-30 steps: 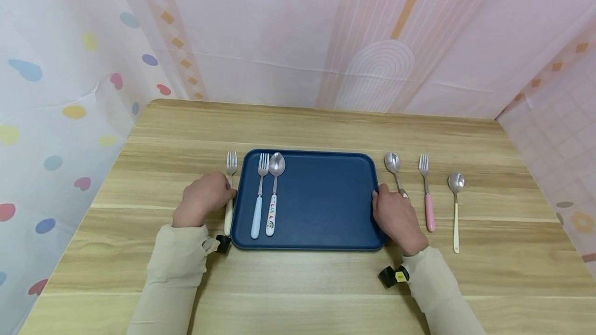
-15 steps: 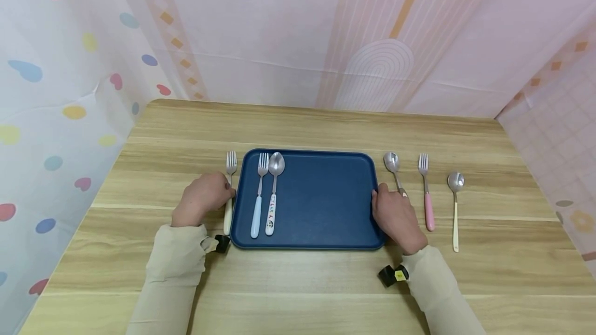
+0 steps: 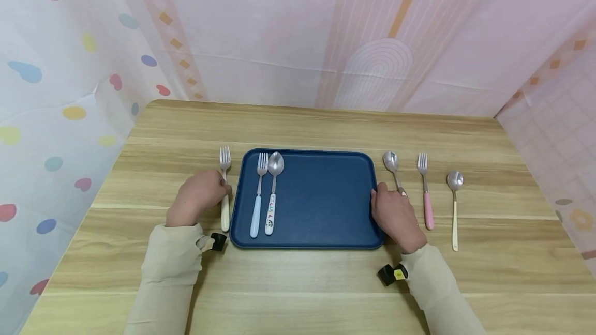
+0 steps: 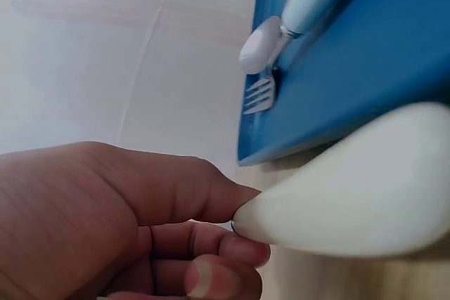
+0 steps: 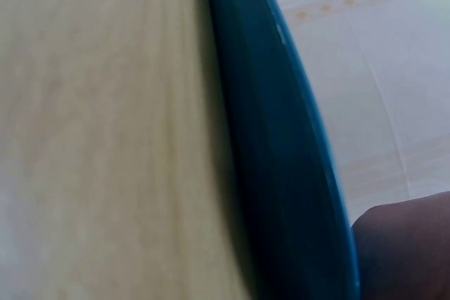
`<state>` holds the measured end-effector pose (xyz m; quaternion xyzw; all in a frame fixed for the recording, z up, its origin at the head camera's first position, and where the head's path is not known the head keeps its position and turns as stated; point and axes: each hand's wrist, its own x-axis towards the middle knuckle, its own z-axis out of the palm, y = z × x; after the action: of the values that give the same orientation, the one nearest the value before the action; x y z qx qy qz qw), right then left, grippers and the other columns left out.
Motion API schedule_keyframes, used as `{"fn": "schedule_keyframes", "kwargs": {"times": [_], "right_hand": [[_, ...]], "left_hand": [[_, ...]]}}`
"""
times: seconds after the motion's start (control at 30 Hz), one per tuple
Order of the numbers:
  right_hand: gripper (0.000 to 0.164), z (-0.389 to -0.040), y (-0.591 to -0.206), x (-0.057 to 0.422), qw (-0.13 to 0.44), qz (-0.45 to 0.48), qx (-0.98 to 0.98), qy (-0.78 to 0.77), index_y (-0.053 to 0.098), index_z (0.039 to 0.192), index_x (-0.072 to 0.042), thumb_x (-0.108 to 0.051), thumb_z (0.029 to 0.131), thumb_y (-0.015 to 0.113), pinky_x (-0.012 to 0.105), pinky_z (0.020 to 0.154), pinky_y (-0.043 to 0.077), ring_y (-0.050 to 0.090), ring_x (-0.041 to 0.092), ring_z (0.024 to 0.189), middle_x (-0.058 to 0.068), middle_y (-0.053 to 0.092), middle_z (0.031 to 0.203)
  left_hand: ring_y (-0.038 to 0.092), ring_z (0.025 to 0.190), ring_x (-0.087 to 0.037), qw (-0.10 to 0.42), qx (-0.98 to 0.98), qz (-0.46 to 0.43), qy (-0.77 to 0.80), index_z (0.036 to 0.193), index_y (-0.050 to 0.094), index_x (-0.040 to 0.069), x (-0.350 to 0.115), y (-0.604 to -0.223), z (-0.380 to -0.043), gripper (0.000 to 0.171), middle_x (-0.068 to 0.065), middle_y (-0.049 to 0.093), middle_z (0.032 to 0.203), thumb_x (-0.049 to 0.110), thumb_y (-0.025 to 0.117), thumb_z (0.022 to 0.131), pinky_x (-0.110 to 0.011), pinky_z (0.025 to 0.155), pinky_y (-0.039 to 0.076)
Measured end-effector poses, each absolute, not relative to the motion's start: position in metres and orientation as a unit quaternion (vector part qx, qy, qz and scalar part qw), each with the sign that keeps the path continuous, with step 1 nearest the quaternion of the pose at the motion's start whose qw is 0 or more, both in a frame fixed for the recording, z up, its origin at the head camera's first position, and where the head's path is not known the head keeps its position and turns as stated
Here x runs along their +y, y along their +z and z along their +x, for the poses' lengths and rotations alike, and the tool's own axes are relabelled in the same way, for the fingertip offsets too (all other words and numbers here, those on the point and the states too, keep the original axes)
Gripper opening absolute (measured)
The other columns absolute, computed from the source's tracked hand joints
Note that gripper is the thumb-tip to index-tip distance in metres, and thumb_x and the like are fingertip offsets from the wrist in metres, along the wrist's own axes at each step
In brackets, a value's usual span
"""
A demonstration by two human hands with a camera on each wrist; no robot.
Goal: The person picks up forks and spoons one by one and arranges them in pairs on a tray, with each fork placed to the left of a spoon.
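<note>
Left of the blue tray (image 3: 326,200), my left hand (image 3: 199,195) pinches a fork (image 3: 225,217) with a cream handle, close to the neck. In the left wrist view that pale handle (image 4: 358,194) points away from thumb and fingertips, beside the tray's edge. My right hand (image 3: 396,217) grips the tray's right rim, thumb at the inner side. Within the tray's left part lie a fork with a light blue handle (image 3: 255,216) and a spoon with a patterned white handle (image 3: 270,213), side by side. The right wrist view shows the tray's wall (image 5: 281,145) and part of my hand.
Right of the tray lie a spoon (image 3: 391,161) partly hidden by my right hand, a pink-handled fork (image 3: 428,211) and a cream-handled spoon (image 3: 455,211). All rest on a wooden table (image 3: 298,288). Patterned cloth (image 3: 279,30) hangs behind and at the sides.
My left hand has moved slightly left with the cream-handled fork, widening the gap to the tray. The right hand and the tray stay in place.
</note>
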<state>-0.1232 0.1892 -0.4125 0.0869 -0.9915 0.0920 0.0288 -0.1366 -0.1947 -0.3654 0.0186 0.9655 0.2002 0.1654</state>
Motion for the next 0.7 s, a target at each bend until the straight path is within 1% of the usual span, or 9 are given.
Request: {"fn": "schedule_keyframes", "kwargs": {"times": [0.1,0.33,0.5,0.63,0.7], "right_hand": [[0.026,-0.124,-0.413,0.189,0.028,0.087,-0.992,0.092,0.052,0.083,0.004,-0.017,0.096,0.043,0.045,0.046,0.045,0.049,0.029,0.049,0.013,0.048,0.054],[0.028,-0.126,-0.413,0.187,0.018,0.082,-0.991,0.102,0.053,0.086,0.004,-0.019,0.096,0.042,0.045,0.046,0.045,0.049,0.029,0.051,0.013,0.049,0.056],[0.028,-0.127,-0.414,0.188,0.023,0.086,-0.991,0.097,0.053,0.085,0.004,-0.019,0.096,0.042,0.045,0.046,0.045,0.049,0.029,0.05,0.014,0.049,0.055],[0.027,-0.128,-0.415,0.188,0.024,0.082,-0.991,0.1,0.052,0.085,0.004,-0.019,0.096,0.042,0.045,0.045,0.045,0.05,0.029,0.051,0.014,0.05,0.056],[0.028,-0.127,-0.415,0.188,0.022,0.079,-0.991,0.101,0.053,0.086,0.004,-0.019,0.096,0.042,0.045,0.044,0.045,0.05,0.03,0.051,0.015,0.05,0.056]], "left_hand": [[0.041,0.048,-0.015,0.155,0.969,0.026,0.192,0.064,0.055,0.008,-0.195,-0.362,-0.137,0.025,0.001,0.04,0.053,0.018,0.05,0.086,-0.028,0.043,0.031],[0.046,0.053,-0.02,0.125,0.977,0.039,0.167,0.066,0.056,0.005,-0.185,-0.353,-0.137,0.025,-0.005,0.049,0.058,0.019,0.052,0.086,-0.032,0.046,0.036],[0.047,0.052,-0.02,0.124,0.977,0.046,0.167,0.066,0.055,0.005,-0.164,-0.347,-0.138,0.027,-0.006,0.05,0.058,0.021,0.054,0.088,-0.03,0.046,0.037],[0.047,0.05,-0.018,0.118,0.979,0.066,0.155,0.062,0.053,0.006,-0.142,-0.347,-0.14,0.029,-0.004,0.047,0.055,0.021,0.054,0.088,-0.028,0.045,0.035],[0.048,0.05,-0.018,0.122,0.978,0.075,0.151,0.062,0.053,0.008,-0.13,-0.348,-0.141,0.029,-0.003,0.047,0.055,0.021,0.054,0.088,-0.028,0.044,0.036]]}}
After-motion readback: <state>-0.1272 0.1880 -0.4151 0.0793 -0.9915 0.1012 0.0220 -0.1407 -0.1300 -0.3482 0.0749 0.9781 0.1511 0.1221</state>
